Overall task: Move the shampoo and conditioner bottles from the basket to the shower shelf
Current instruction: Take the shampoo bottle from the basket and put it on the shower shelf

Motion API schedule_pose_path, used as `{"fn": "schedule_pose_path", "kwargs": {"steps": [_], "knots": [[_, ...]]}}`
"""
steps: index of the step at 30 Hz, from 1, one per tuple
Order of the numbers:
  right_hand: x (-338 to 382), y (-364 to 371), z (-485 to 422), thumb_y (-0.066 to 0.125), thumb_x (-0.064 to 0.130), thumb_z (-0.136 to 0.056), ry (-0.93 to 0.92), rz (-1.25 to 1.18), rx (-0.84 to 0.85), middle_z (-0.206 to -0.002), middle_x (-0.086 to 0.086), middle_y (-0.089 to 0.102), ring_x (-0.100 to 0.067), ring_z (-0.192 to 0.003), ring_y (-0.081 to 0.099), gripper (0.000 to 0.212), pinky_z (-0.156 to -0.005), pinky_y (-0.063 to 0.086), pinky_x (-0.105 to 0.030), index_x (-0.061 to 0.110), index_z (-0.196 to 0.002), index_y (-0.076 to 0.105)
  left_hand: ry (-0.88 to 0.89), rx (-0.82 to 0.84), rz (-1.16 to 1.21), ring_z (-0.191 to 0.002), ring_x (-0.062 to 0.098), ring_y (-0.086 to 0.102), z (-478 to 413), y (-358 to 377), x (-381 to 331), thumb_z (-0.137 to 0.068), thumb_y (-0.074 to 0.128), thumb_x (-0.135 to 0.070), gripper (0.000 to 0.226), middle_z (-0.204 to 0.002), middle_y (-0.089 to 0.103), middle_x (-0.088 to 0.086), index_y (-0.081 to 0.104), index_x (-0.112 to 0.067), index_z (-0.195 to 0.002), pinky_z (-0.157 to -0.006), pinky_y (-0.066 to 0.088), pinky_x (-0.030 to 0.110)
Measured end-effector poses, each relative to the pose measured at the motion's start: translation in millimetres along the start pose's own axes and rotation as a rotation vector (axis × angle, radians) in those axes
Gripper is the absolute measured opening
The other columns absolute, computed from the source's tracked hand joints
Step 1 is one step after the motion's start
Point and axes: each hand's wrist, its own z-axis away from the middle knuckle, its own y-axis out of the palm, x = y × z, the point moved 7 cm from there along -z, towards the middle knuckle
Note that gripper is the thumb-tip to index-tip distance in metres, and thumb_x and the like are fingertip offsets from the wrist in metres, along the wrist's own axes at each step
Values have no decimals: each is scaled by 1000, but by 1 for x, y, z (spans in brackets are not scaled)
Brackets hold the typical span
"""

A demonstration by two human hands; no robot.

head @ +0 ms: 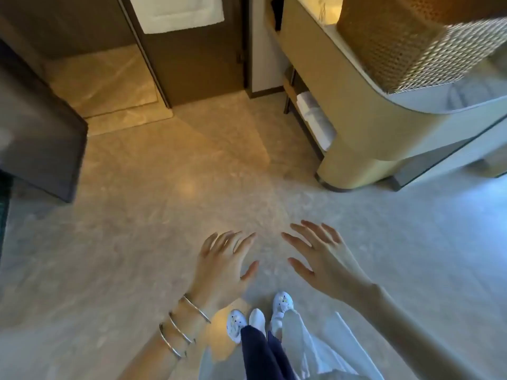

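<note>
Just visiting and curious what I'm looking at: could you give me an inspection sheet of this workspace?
Surface: pale stone floor.
Job's things: woven basket on the vanity top, upper right; bottles and shower shelf not seen.
Clutter: folded towels on the vanity's lower shelf; white towel hanging at top.
Grips: left hand and right hand open, fingers spread, holding nothing.
Cables: nothing seen.
Surroundings: dark door; white shoes; bangles on the left wrist.
</note>
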Motion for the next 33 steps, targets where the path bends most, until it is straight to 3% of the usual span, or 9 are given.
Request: {"fn": "schedule_pose_path", "kwargs": {"steps": [6,13,16,23,33], "knots": [[-63,-49,11,38,47,-91,70,-32,-185,-130,-2,56,-23,-124,50,47,-99,43,-46,22,-127,53,87,-160,16,-116,23,53,-60,-27,-45,-86,43,-39,45,-121,62,1,62,-18,-120,-99,33,42],[-122,-93,36,43,41,-93,145,-67,-414,-141,-3,47,-21,-133,39,46,-108,31,-41,19,-133,46,258,-335,69,-129,21,44,-111,-47,-113,-86,46,-32,46,-135,52,3,56,-17,-129,-107,31,45],[-141,-88,43,40,42,-94,201,-68,-404,-143,-3,44,-20,-136,35,47,-111,26,-40,20,-136,43,264,-300,68,-130,21,42,-125,-39,-128,-88,44,-33,47,-137,51,3,54,-18,-131,-107,30,46],[-171,-76,31,37,45,-94,285,-114,-354,-142,-2,45,-22,-135,37,49,-108,33,-48,22,-137,42,353,-178,88,-127,18,45,-164,-20,-134,-86,45,-33,47,-133,55,0,55,-20,-130,-106,32,42],[-228,-92,-48,35,47,-94,393,-96,-353,-138,0,50,-20,-130,43,46,-105,36,-48,26,-134,43,466,-92,70,-130,18,41,-282,-36,-110,-89,43,-36,47,-136,52,1,52,-22,-132,-107,29,42]]}}
